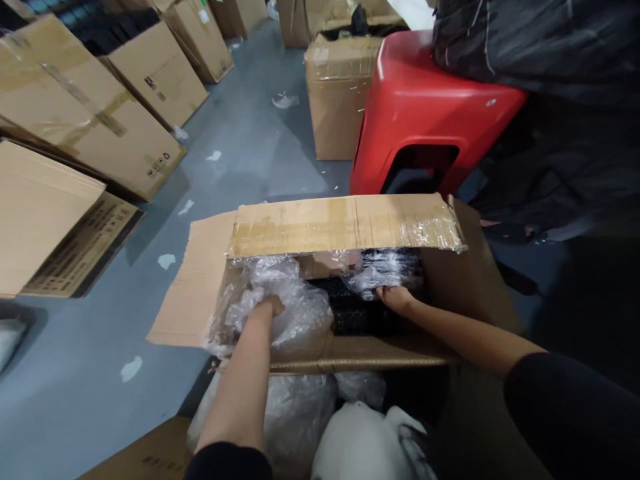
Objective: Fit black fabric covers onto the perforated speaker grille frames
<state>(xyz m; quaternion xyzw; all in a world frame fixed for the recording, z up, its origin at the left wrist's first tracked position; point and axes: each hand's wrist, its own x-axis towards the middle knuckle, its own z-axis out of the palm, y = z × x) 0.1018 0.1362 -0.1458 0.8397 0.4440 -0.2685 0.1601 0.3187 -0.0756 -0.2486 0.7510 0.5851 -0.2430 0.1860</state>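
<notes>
An open cardboard box [345, 220] stands in front of me, and both my arms reach down into it. My left hand [273, 305] is closed on crumpled clear plastic wrap [305, 313] at the box's left end; its fingertips are hidden in the folds. Toward the right end, my right hand [397, 298] grips the lower edge of a dark bundle wrapped in shiny clear plastic [393, 267]. Below and between the hands, black items in clear wrapping [350, 317] lie at the bottom of the box.
A red plastic stool [415, 107] stands behind the box, with a black covering [540, 47] to its right. Another carton [335, 100] is beside the stool. Large cartons [90, 100] line the left. Scraps [131, 369] lie on the grey floor. More plastic bags [300, 407] are near me.
</notes>
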